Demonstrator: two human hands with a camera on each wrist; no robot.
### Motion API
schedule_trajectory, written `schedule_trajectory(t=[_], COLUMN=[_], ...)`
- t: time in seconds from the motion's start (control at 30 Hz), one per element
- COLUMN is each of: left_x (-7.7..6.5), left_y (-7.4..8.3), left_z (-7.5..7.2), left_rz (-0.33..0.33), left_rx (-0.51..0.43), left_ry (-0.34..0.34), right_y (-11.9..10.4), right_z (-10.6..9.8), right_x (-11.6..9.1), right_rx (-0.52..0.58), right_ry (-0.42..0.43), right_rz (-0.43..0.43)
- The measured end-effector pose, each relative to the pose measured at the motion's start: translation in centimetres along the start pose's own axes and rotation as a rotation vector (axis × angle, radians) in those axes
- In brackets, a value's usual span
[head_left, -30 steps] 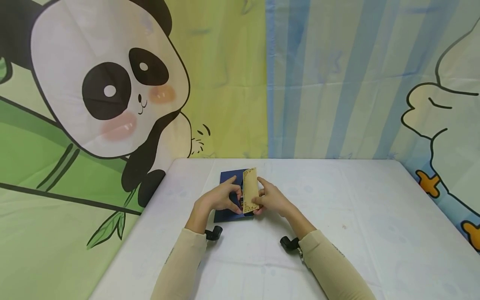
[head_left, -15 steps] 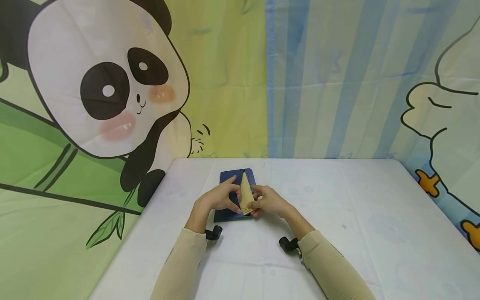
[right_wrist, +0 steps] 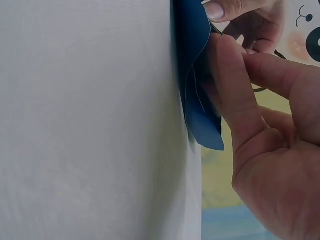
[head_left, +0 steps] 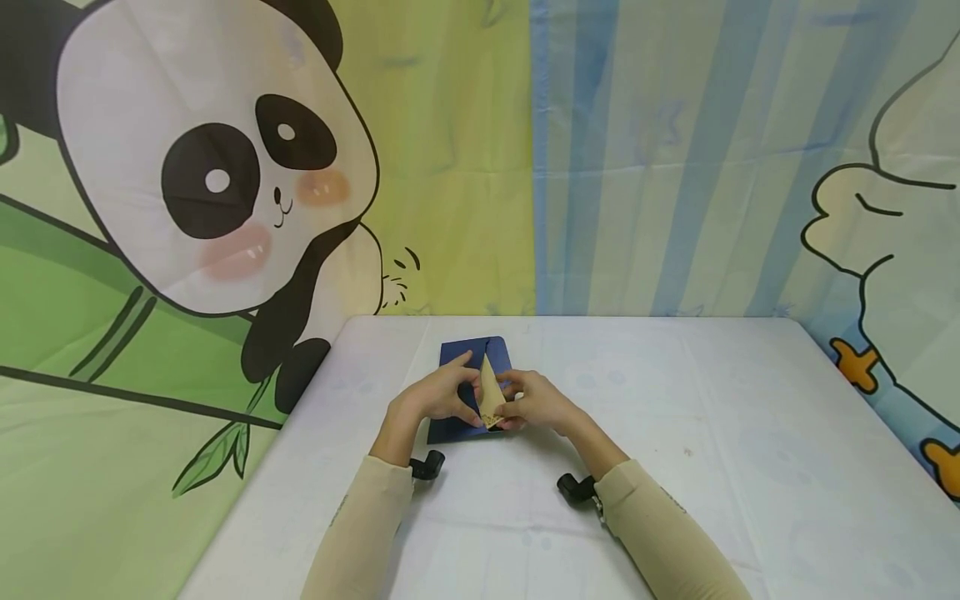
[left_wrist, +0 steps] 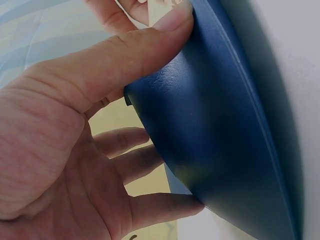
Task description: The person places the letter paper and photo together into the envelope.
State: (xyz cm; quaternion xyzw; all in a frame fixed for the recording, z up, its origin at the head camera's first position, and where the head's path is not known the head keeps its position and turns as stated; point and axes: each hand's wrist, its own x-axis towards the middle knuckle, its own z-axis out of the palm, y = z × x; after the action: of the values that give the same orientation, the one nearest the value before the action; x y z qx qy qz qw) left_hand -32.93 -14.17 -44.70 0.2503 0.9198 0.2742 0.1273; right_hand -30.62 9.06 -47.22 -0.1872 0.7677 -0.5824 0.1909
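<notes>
A dark blue folder point(head_left: 448, 430), perhaps an envelope, lies on the table with its inner edge bowed up. A cream card point(head_left: 490, 398) with a brown patterned border stands slanted at its middle, its lower part by the folder's opening. My left hand point(head_left: 441, 395) grips the folder's raised edge; in the left wrist view the thumb presses the blue surface point(left_wrist: 215, 120) while other fingertips touch its edge. My right hand point(head_left: 542, 400) pinches the card from the right. In the right wrist view, that hand's fingers point(right_wrist: 232, 75) hide most of the card beside the curved blue flap point(right_wrist: 205, 130).
A white cloth covers the table point(head_left: 660, 500), whose far edge meets a printed curtain point(head_left: 622, 167) with a panda. Black wrist cameras sit on both wrists, near the tabletop.
My right hand has moved slightly down and left. The card has turned and slid lower, showing a narrower wedge, and more of the folder's right part is visible. The left hand stays put.
</notes>
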Motion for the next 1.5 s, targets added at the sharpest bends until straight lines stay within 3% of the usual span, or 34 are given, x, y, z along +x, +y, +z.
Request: schedule_trajectory(t=[0.47, 0.67, 0.8, 1.1, 1.5], left_x=[-0.3, -0.2, -0.2, -0.2, -0.1], left_y=[0.1, 0.1, 0.2, 0.2, 0.0], left_z=[0.0, 0.0, 0.0, 0.0, 0.1], left_rz=[0.007, 0.007, 0.005, -0.014, -0.004], left_rx=[-0.001, -0.01, -0.009, -0.001, -0.003], left_ry=[-0.001, 0.0, 0.001, 0.003, 0.002], right_y=[-0.1, -0.2, -0.3, -0.3, -0.1], right_z=[0.1, 0.0, 0.1, 0.7, 1.1], right_x=[0.1, 0.0, 0.0, 0.0, 0.0], right_rx=[-0.151, -0.191, -0.164, -0.088, -0.059], right_ry=[-0.109, -0.046, -0.038, -0.181, -0.195], right_rz=[-0.07, -0.091, -0.109, -0.072, -0.062])
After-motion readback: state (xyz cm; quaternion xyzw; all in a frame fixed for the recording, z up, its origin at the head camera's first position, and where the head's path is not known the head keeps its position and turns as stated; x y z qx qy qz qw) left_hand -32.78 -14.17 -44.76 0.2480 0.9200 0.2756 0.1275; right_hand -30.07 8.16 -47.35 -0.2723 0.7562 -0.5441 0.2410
